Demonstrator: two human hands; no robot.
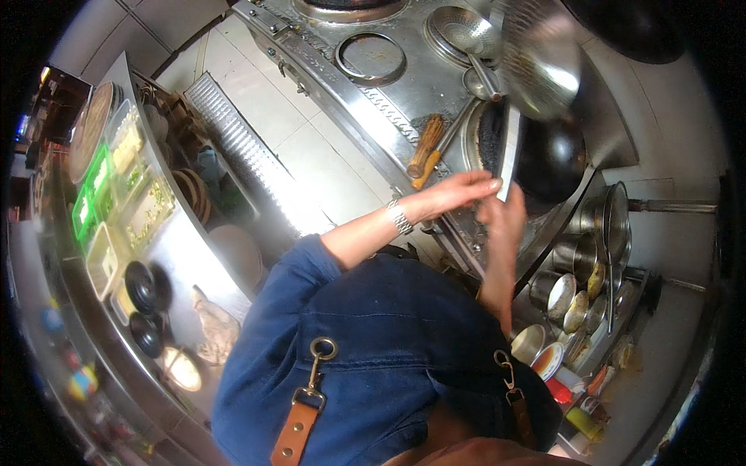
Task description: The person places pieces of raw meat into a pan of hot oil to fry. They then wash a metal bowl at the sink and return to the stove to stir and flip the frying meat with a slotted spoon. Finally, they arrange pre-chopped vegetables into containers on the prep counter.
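A large round perforated metal strainer (542, 58) with a long flat handle is held up over the right side of the stove, slightly blurred. My right hand (505, 221) is wrapped round the lower end of the handle. My left hand (465, 190), with a metal watch on its wrist, reaches across from the left, its fingertips and thumb against the same handle. Some of its fingers are hidden. Behind the strainer a black wok (556, 159) sits tilted at the stove's right end. A bamboo brush (427, 144) lies left of the handle, next to a wooden-handled tool (429, 167).
A smaller skimmer (465, 33) and a ladle (478, 81) rest on the steel stove (420, 62). At right, a shelf holds metal pots (571, 252) and several bowls of seasoning. On the left counter (183, 268) stand food containers (144, 210), black bowls (140, 287) and a cloth (217, 326).
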